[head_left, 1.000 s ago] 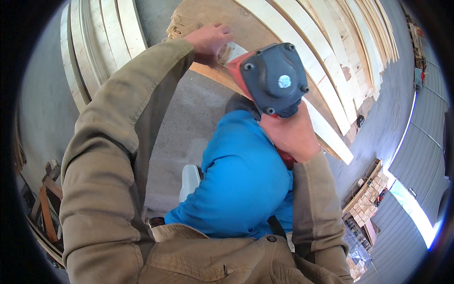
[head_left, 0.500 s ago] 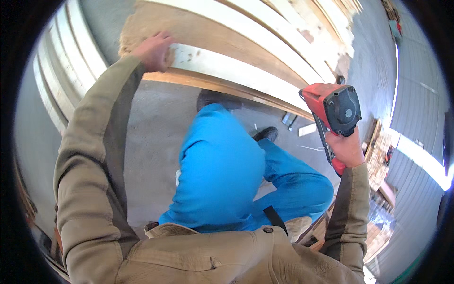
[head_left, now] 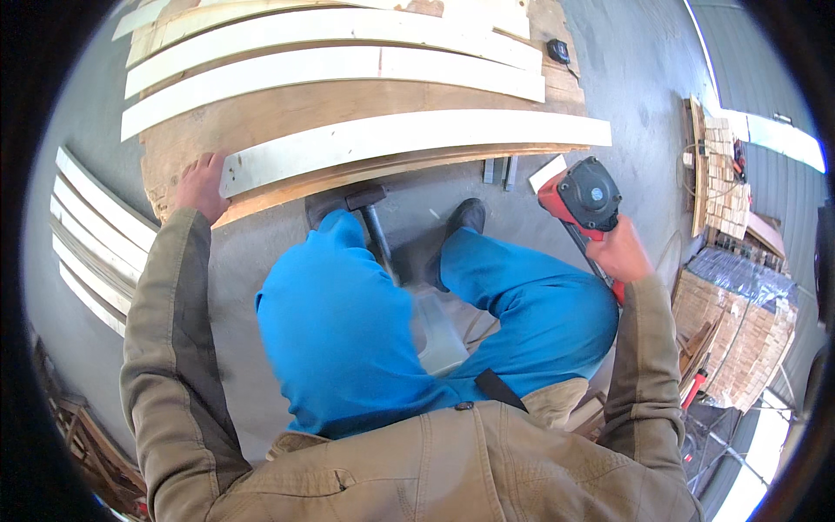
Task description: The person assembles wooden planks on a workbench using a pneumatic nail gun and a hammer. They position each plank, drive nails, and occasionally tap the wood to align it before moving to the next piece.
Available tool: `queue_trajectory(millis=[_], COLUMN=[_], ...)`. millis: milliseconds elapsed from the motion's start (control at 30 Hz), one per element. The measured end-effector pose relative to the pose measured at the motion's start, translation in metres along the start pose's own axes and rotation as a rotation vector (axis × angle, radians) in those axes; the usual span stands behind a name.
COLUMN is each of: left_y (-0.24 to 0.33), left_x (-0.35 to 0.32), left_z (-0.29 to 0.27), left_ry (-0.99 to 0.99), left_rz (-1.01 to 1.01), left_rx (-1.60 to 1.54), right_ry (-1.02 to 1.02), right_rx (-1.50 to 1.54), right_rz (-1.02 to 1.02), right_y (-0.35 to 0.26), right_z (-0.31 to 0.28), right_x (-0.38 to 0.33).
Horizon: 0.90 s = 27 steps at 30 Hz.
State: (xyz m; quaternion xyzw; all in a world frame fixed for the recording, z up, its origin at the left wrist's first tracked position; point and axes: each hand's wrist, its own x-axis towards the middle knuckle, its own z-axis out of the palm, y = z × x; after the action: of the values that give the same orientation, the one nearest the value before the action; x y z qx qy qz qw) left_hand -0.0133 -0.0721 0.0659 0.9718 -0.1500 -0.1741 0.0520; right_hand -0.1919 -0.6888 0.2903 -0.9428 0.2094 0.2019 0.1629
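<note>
My right hand (head_left: 619, 250) is closed round the handle of a red and black nail gun (head_left: 581, 202). The tool is in the air, off the right end of a pale wooden board (head_left: 417, 137). This board lies along the near edge of a plywood sheet (head_left: 261, 130). At its left end is my left hand (head_left: 200, 185), with fingers bent over the wood and pressed against the board's end. A hammer (head_left: 376, 228) stands with its head up near my left shoe, between my legs.
Several pale boards (head_left: 339, 70) lie across the plywood farther off. A black tape measure (head_left: 558, 50) sits at its right. More boards (head_left: 104, 235) are on the floor at left. Metal strips (head_left: 500, 171) lie beyond my right shoe. Stacked wood blocks (head_left: 731, 322) stand at right.
My view has shifted, so the whole near board and the hammer now show. My right hand has lowered the nail gun away from the board. My left hand stays at the board's left end.
</note>
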Motion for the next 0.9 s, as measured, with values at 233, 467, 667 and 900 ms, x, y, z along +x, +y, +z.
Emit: queue_trajectory(millis=[233,467,667,900], left_y=[-0.022,-0.043,-0.056,-0.018], left_x=[0.026,0.045,0.044,0.021], left_z=[-0.016,-0.017,-0.026,-0.03], left_ry=[-0.326,-0.319,-0.262,-0.113], left_rz=[-0.034,0.09,0.075,0.11], left_rx=[-0.256,-0.233,-0.4,-0.193], right_ry=[-0.161,-0.114,-0.121,-0.158], right_rx=[0.111,0.154,0.068,0.115], right_rz=[0.044,0.056,0.084,0.045], right_y=[0.015,0.026,0.04,0.024], right_z=[0.018,0.021,0.029,0.022], right_x=[0.018,0.019,0.028,0.025])
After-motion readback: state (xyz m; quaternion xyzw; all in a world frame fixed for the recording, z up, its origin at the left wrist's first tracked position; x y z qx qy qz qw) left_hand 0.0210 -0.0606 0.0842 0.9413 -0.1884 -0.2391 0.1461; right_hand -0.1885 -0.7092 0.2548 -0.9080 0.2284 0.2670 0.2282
